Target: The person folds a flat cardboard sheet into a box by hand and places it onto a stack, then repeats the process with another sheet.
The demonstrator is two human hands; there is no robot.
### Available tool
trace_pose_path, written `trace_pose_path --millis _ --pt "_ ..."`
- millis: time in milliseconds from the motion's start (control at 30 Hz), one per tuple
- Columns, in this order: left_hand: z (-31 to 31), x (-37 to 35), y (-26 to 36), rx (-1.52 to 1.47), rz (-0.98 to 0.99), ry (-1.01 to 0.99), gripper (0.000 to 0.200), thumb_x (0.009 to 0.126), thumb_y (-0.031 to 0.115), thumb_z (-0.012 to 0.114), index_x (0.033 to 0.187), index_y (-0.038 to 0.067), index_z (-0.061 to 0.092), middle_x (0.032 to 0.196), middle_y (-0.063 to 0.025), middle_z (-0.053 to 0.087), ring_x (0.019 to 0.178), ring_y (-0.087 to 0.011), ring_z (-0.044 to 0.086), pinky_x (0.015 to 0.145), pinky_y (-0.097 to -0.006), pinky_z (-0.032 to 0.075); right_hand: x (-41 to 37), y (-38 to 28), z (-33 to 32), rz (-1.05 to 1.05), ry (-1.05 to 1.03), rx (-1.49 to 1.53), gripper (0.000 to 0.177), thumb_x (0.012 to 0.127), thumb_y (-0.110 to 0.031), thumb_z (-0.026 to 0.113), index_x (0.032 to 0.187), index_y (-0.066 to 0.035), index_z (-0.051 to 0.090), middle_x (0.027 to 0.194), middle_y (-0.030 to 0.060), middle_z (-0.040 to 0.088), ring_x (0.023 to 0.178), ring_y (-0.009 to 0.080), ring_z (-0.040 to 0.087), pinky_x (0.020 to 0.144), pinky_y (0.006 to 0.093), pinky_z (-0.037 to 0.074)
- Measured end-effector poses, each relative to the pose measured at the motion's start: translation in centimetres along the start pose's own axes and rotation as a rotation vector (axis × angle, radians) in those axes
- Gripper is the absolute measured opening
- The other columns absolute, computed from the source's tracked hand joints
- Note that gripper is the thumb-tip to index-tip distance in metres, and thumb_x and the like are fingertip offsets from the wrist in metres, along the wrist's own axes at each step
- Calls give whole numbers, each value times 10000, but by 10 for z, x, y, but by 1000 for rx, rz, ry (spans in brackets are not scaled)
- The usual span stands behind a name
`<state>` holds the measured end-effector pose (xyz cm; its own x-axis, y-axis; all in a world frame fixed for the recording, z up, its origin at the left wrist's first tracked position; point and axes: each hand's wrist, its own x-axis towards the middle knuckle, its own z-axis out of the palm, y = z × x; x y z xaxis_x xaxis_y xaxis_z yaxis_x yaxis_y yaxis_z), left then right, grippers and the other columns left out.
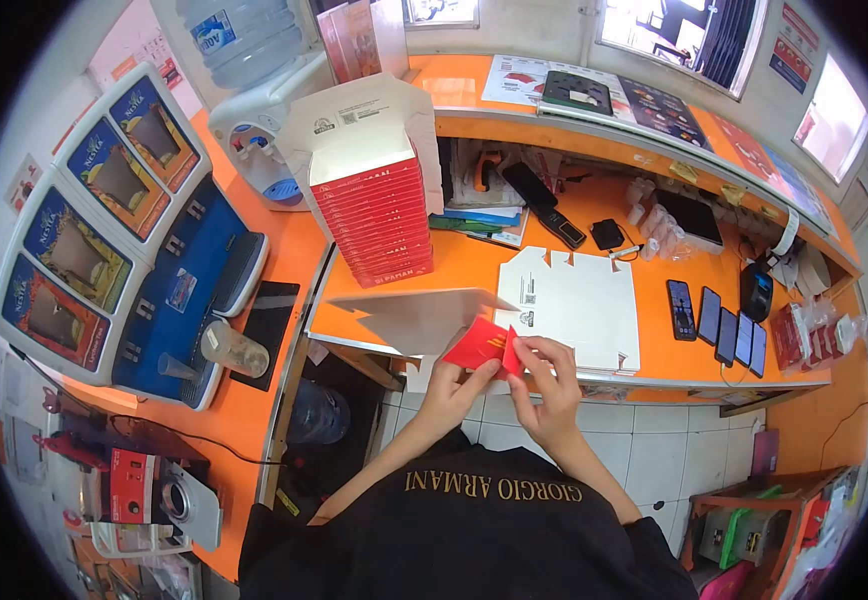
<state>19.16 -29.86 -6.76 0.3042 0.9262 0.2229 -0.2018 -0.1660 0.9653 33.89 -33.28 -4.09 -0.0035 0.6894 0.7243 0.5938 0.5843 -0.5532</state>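
Observation:
In front of my chest I hold a partly folded cardboard box (409,320), its pale inside facing up and a red printed flap (476,342) bent up at the near end. My left hand (449,395) is closed on the left part of this flap, thumb against the red side. My right hand (549,390) pinches the flap's right corner between thumb and fingers. Just beyond, a pile of flat white cardboard blanks (579,305) lies on the orange counter (474,268). To its left stands a tall stack of red folded boxes (374,225), the top one with its lid up.
A drink dispenser (104,235) stands at the left beside a clear plastic pitcher (236,350). Behind the boxes is a water dispenser (264,150). Several phones (727,335) lie at the right, near a card terminal (757,290). A raised shelf (594,125) runs along the back.

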Motion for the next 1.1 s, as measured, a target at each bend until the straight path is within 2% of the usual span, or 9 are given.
trace_pose_path --millis 133,300,367,467,733,800,933,1033,1100 --pt "0 -2 15 -99 24 -41 233 908 85 540 1110 -31 534 995 -58 604 890 -104 593 755 -265 510 -1 3 -3 -89 25 -24 296 743 -23 623 1038 0 618 1021 149 606 882 293 564 787 364 463" --pt "-8 -6 22 -238 -192 25 250 899 31 529 1141 -30 516 1054 -55 588 941 -157 605 819 -293 518 -12 10 2 -225 -11 55 254 726 -46 663 977 -11 633 977 129 636 841 278 569 759 358 462" --pt "-6 -10 8 -256 -171 3 264 895 14 523 1155 -31 507 1103 -62 557 979 -163 590 835 -291 506 -14 11 5 -292 -12 -132 313 657 -59 714 960 -21 645 1041 90 610 893 255 554 745 344 469" --pt "-6 -11 4 -198 -115 -30 299 879 -16 517 1178 -26 495 1136 -82 557 1030 -171 568 873 -295 470 -12 1 14 -224 53 -302 308 636 -70 732 933 -30 659 1046 74 591 921 261 531 753 338 460" --pt "-1 -17 5 -184 -28 -124 380 837 -99 496 1208 -16 484 1216 -106 515 1142 -192 496 911 -296 418 -17 -6 18 -149 135 -342 288 651 -79 725 931 -43 668 1045 70 570 934 268 497 783 364 416" --pt "8 -20 8 -427 -112 -119 404 841 -88 505 1235 -11 464 1228 -101 500 1137 -192 495 918 -303 412 -15 -6 18 -132 140 -358 286 656 -85 725 933 -45 668 1042 69 570 929 267 496 782 369 413" --pt "-1 -17 10 -334 -101 -130 404 873 -30 509 1269 -2 434 1204 -87 513 1114 -191 501 914 -317 418 -6 -7 13 -78 19 -214 251 710 -71 678 957 -30 655 1048 86 570 925 275 502 792 384 416" --pt "-24 -15 11 -238 -288 -115 362 931 71 478 1271 -35 410 1209 -78 484 1116 -151 489 927 -282 417 -11 8 2 31 -110 42 230 798 -65 598 1020 -11 628 1026 109 563 885 265 512 785 364 422" --pt "-41 -19 12 -46 -354 -364 348 962 133 430 1274 -20 419 1181 -88 520 1104 -128 477 934 -280 398 -15 11 0 119 -150 187 237 844 -66 552 1065 -3 609 998 121 557 849 252 518 774 341 427"
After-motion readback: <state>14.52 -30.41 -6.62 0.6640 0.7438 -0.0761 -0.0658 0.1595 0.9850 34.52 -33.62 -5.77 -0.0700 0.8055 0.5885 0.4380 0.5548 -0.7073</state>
